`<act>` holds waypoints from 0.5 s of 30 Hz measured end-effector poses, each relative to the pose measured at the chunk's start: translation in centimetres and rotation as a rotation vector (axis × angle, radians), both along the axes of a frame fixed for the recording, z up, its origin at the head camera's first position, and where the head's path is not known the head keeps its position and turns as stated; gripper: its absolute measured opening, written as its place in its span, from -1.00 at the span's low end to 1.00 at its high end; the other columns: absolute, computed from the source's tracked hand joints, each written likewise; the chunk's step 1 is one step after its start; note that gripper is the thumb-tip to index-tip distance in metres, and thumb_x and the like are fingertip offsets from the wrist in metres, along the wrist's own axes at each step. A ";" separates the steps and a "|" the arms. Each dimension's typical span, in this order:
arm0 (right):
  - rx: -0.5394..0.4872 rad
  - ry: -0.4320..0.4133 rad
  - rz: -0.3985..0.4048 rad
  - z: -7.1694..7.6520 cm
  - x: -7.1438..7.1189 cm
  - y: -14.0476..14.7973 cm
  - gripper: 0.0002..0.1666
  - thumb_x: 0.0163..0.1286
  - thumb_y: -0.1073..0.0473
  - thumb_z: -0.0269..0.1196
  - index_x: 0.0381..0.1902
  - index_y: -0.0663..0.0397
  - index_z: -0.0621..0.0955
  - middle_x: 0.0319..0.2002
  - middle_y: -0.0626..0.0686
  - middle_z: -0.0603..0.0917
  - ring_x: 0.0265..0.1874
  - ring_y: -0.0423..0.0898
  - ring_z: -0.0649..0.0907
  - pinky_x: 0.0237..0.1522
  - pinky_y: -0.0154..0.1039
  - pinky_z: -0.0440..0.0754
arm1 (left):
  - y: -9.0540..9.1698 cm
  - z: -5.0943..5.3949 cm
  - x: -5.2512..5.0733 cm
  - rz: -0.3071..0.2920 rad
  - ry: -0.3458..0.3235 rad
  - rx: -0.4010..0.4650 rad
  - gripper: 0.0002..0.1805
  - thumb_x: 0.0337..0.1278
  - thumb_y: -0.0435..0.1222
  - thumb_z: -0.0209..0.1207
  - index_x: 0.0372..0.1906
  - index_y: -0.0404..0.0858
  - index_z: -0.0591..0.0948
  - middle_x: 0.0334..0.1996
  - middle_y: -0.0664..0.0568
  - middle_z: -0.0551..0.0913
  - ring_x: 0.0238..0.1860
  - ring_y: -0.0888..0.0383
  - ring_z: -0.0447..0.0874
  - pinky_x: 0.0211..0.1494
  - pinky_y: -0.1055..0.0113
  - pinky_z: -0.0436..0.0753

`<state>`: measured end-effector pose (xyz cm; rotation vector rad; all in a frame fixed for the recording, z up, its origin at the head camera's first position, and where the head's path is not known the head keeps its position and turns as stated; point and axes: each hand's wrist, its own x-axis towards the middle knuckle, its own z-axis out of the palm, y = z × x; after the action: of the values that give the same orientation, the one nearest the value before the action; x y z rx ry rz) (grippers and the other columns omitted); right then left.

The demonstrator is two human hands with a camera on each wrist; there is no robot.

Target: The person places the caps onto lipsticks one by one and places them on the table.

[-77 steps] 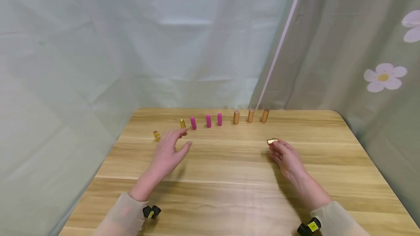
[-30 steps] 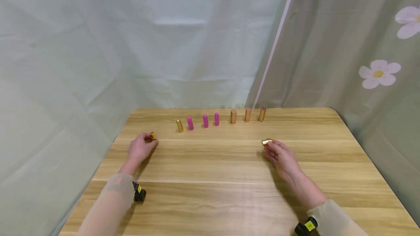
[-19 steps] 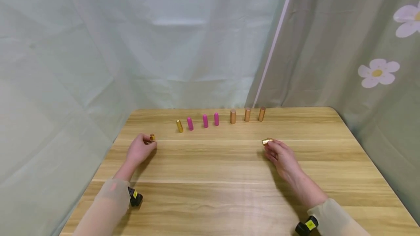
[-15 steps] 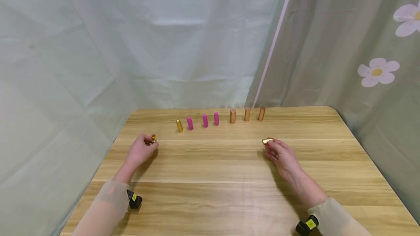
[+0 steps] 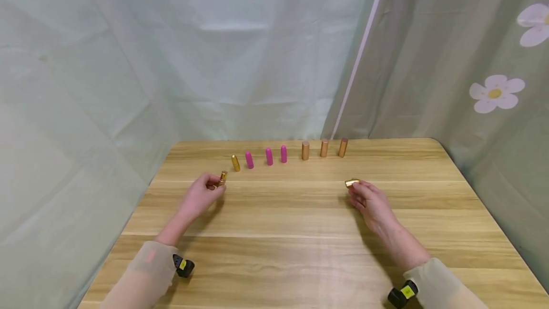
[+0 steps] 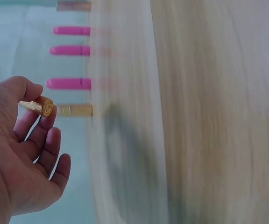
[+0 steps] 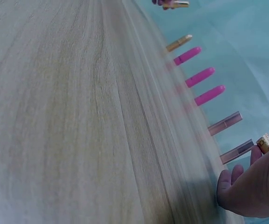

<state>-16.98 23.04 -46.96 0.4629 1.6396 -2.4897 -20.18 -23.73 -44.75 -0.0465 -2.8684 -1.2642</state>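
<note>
My left hand (image 5: 200, 197) pinches a gold lipstick tube (image 5: 223, 176) between thumb and fingers, held above the table. In the left wrist view the round embossed end of this lipstick tube (image 6: 46, 107) faces the camera; the other fingers are loosely bent. Just beyond it, a second gold lipstick tube (image 5: 235, 163) stands upright at the left end of the row. On the right side, my right hand (image 5: 375, 206) holds another gold lipstick tube (image 5: 350, 183) tilted sideways in its fingertips. Part of that lipstick tube (image 7: 264, 143) is hidden by the fingers in the right wrist view.
Several upright tubes run along the back of the wooden table (image 5: 296, 261): three pink bullet-shaped tubes (image 5: 269, 156), then three copper-coloured cylinders (image 5: 324, 148). Behind them hangs a pale curtain (image 5: 240, 61), with a flowered one (image 5: 497, 93) at the right.
My left hand reached left, took hold of the gold lipstick tube at the far left, raised it and moved right towards the row. The right hand stays nearly still with its lipstick tube.
</note>
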 end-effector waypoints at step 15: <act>-0.027 0.004 -0.013 -0.1 0.1 0.0 -0.89 0.55 0.24 0.20 -0.02 0.03 0.55 -0.28 -0.16 0.73 -0.12 -0.20 0.67 0.28 -0.15 0.50 | 4.9 0.8 0.8 -0.212 0.156 -0.079 -0.75 0.27 -0.28 0.37 0.01 -0.21 0.73 -0.11 0.01 0.68 -0.06 0.01 0.58 0.04 0.02 0.58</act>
<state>-16.89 23.01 -47.09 0.4681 1.6079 -2.5200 -19.42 -18.84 -43.94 -0.4405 -2.8349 -1.1172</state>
